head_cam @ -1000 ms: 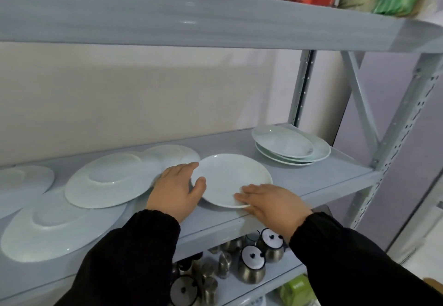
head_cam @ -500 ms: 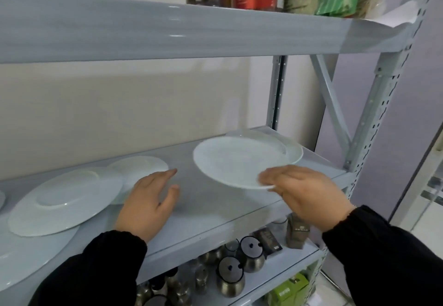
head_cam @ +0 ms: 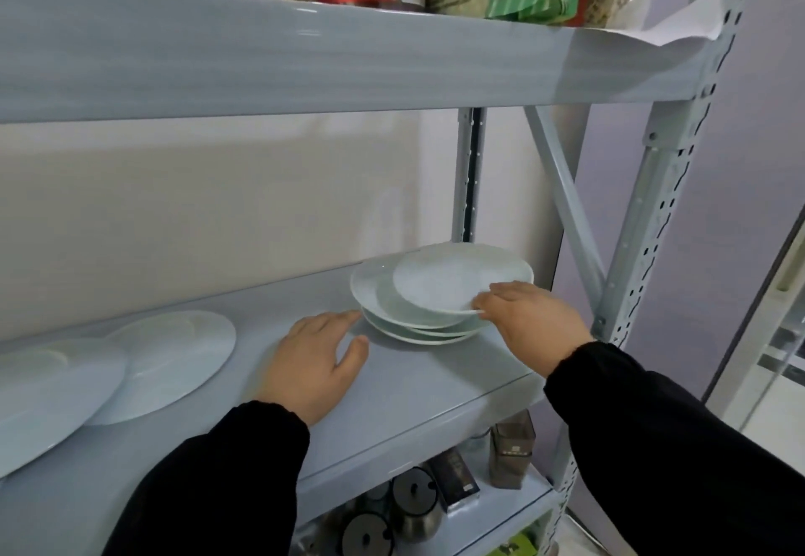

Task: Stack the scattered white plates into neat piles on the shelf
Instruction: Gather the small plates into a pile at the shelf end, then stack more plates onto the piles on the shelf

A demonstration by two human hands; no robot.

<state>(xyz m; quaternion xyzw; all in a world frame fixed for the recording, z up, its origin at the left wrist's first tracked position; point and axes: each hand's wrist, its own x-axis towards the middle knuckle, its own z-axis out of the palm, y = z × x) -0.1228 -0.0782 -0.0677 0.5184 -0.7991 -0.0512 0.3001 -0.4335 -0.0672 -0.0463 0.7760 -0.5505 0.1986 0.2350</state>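
A small white plate [head_cam: 453,281] rests tilted on top of a pile of white plates [head_cam: 414,331] at the right end of the grey shelf [head_cam: 418,385]. My right hand [head_cam: 527,320] grips that plate's near edge. My left hand [head_cam: 316,364] hovers open just left of the pile, fingertips close to its rim. Two larger white plates lie overlapping at the left: one [head_cam: 174,359] further in, another [head_cam: 48,394] at the frame's edge.
The shelf above [head_cam: 305,59] hangs low over the plates and carries jars and packets. A diagonal brace [head_cam: 566,202] and perforated upright [head_cam: 653,189] bound the right end. Steel lidded pots [head_cam: 414,503] and a dark box stand on the shelf below.
My right hand carried the small plate from the shelf's middle to the right and set it on the pile. My left hand let go of it and followed to the right.
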